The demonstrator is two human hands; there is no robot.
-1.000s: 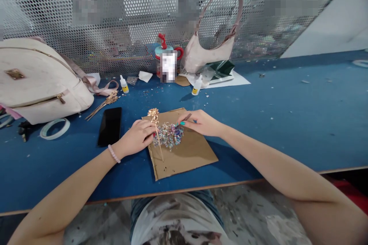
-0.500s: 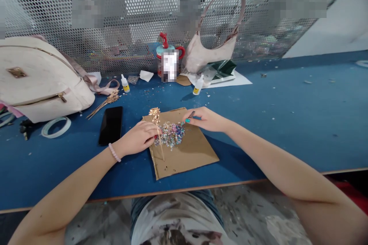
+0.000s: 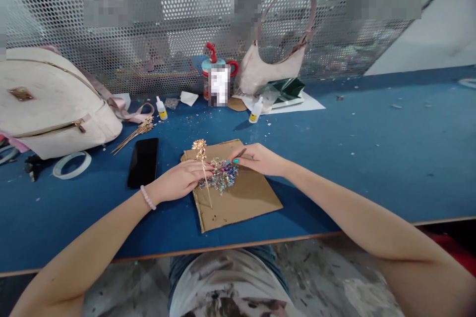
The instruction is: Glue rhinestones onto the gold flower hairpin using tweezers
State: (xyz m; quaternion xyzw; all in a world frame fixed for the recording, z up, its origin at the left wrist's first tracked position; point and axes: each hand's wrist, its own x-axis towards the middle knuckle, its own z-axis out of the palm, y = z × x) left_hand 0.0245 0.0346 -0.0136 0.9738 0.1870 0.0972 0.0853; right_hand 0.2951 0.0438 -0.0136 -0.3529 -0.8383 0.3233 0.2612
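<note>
A heap of small multicoloured beads (image 3: 225,176) lies on a cardboard sheet (image 3: 247,200). My left hand (image 3: 180,180) rests over the heap's left side, fingers stretched out among the beads. A gold hairpin (image 3: 207,184) with a flower top crosses in front of these fingers, its thin stem's lower end on the cardboard. I cannot tell whether the stem touches the hand. At the heap's right upper edge, my right hand (image 3: 256,158) is closed in a pinch on dark tweezers (image 3: 241,152). The tweezers' tips are too small to make out.
Left of the cardboard lie a black phone (image 3: 143,162), a tape roll (image 3: 72,165) and more gold hairpins (image 3: 136,133). Small glue bottles (image 3: 256,110) and a lidded cup (image 3: 213,72) stand behind. A white backpack (image 3: 55,104) and a handbag (image 3: 273,69) sit against the perforated metal panel.
My right hand has moved slightly left and down, bringing the tweezers closer over the beads. The fingers of my left hand have stretched further right across the heap.
</note>
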